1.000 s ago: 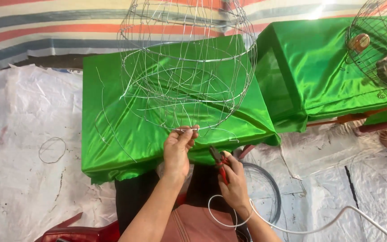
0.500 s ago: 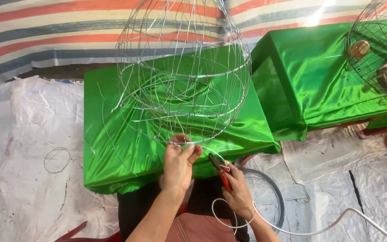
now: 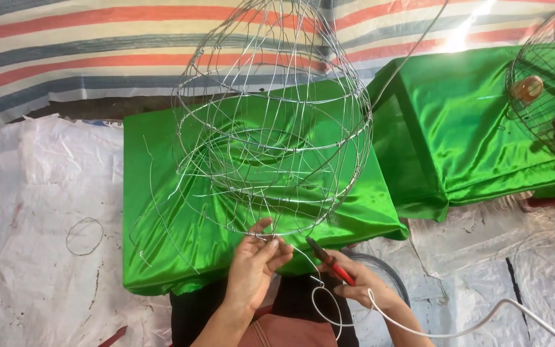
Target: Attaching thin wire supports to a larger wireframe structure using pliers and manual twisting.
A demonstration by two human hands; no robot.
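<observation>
While left hand (image 3: 255,262) pinches 1 wire frame (image 3: 271,122) rim, right hand (image 3: 361,286) grips 1 red-handled pliers (image 3: 330,260), 2 green tables (image 3: 162,250).

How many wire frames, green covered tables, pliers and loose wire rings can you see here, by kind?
Wire frames: 2, the near wire frame and the far wire frame
Green covered tables: 2
Red-handled pliers: 1
Loose wire rings: 1
Total: 6

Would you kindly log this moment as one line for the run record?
left hand: pinching lower rim of wire frame | right hand: holding red-handled pliers and white wire | frame over green cloth
</observation>
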